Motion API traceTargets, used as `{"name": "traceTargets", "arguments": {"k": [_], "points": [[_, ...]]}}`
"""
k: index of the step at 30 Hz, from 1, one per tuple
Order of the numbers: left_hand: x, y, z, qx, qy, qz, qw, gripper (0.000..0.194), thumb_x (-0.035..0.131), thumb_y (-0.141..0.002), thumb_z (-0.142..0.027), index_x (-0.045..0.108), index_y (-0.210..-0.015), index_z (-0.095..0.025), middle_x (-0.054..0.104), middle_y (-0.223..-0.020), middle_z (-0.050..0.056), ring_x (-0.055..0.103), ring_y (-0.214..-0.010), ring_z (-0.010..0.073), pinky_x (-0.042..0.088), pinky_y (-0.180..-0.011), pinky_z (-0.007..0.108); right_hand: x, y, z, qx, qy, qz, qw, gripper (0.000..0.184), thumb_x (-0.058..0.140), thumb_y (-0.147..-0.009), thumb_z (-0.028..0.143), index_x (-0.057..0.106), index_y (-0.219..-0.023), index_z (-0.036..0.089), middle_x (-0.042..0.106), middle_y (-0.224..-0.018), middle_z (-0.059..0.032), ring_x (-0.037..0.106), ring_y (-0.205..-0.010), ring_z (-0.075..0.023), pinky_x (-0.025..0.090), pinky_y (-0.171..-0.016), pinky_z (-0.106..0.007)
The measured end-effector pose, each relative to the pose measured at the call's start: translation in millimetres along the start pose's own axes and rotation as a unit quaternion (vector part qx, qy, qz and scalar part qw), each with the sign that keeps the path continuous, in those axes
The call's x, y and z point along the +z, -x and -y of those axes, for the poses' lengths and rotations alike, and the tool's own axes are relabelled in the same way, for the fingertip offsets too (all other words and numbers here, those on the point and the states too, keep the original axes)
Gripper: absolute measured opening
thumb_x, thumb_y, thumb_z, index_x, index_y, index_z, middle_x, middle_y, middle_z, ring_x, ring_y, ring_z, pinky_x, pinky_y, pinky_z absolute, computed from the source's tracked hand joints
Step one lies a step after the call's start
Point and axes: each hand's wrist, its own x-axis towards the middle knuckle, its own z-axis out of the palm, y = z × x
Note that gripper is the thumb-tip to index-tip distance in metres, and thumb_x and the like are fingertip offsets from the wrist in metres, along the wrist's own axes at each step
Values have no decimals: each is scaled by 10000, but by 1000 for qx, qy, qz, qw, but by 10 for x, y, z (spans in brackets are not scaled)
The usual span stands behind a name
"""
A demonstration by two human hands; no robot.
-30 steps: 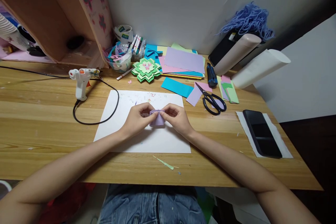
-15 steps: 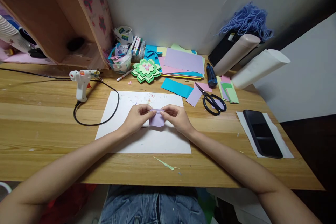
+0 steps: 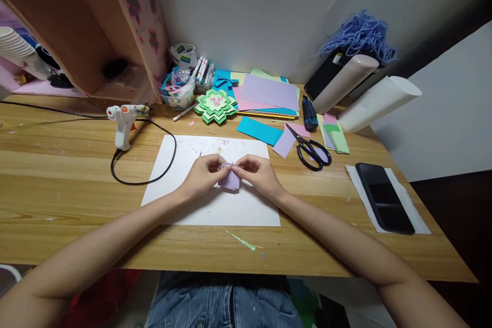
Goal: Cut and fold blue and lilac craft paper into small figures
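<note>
A small folded piece of lilac paper [image 3: 229,181] is held up between my two hands over a white sheet [image 3: 238,211] marked with glitter-like specks and stains. My left hand [image 3: 203,174] pinches its upper left edge with thumb and fingers. From the other side, my right hand [image 3: 257,173] grips the top edge, the two thumbs nearly meeting. Fingers partly hide the upper part of the paper. Behind the sheet lies a layered green paper flower [image 3: 216,106] with a pink centre.
A white glue gun [image 3: 123,125] with a looping black cord stands left. Black scissors [image 3: 313,152], blue card [image 3: 260,130] and a box cutter [image 3: 309,114] lie to the right. Farther right, a phone [image 3: 384,197] rests on white paper. Stacked coloured paper [image 3: 269,90] lies against the wall.
My thumbs have moved closer together along the top of the lilac paper, and its upper edge looks more pinched. The whole view has shifted slightly.
</note>
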Motion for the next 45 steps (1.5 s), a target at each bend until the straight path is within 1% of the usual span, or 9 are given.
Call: {"name": "traceTargets", "arguments": {"k": [5,9,12,16,18,22,32,38,45], "points": [[-24,-13,-24,10,4,11,1000,253,599,-768,-382,610,-800,-131,628,-756,36,565,-667,129,430,-617,250,-31,2,-16,-50,29,-17,998,162,661,-740,328,626,-757,171,632,-739,-22,596,-694,-139,495,-660,-277],[-74,-46,-50,10,28,-41,999,343,583,-776,-441,589,-959,-151,638,-941,64,594,-823,156,457,-719,276,-89,21,24,-142,99,-83,981,106,617,-790,295,647,-809,195,656,-789,-32,606,-732,-154,502,-694,-302],[-93,-53,-54,-59,45,-52,996,400,497,-811,-520,605,-806,-134,641,-723,50,585,-642,134,433,-573,244,-138,40,64,-242,197,-109,944,86,595,-813,246,667,-855,225,684,-828,-39,617,-774,-177,498,-715,-340],[-89,-28,-79,-151,91,51,983,513,445,-821,-565,645,-676,-115,645,-610,75,476,-419,84,324,-429,228,-190,53,80,-379,321,-88,864,143,608,-805,176,681,-892,263,714,-846,-24,616,-782,-181,479,-727,-352],[-89,-14,-98,-167,121,81,975,465,509,-799,-539,658,-674,-116,669,-653,96,486,-431,83,306,-418,223,-202,56,68,-416,351,-63,836,181,592,-817,163,680,-931,273,721,-848,-13,610,-773,-169,479,-705,-325],[-94,1,-126,-163,126,76,975,353,621,-748,-457,654,-643,-121,679,-672,95,522,-475,90,319,-420,209,-200,55,30,-427,401,-34,810,187,570,-838,185,684,-938,295,726,-855,16,599,-789,-158,470,-711,-297],[-70,-4,-107,-150,96,89,980,360,644,-717,-478,679,-638,-129,671,-610,73,578,-507,112,423,-489,221,-149,47,-1,-428,423,-13,799,112,608,-817,238,683,-879,295,706,-799,12,557,-801,-167,411,-759,-323],[-126,-35,-51,-156,143,138,968,309,676,-703,-429,698,-730,-122,699,-709,101,623,-583,135,477,-579,256,-128,39,6,-370,426,-21,826,54,620,-792,279,669,-794,257,691,-791,-16,555,-820,-192,418,-771,-354],[-108,-23,-90,-151,123,133,972,242,646,-741,-367,701,-706,-134,696,-689,97,603,-562,120,438,-517,225,-60,52,84,-310,361,-27,879,22,627,-772,245,635,-776,225,651,-856,-38,533,-879,-199,414,-808,-367]]}}
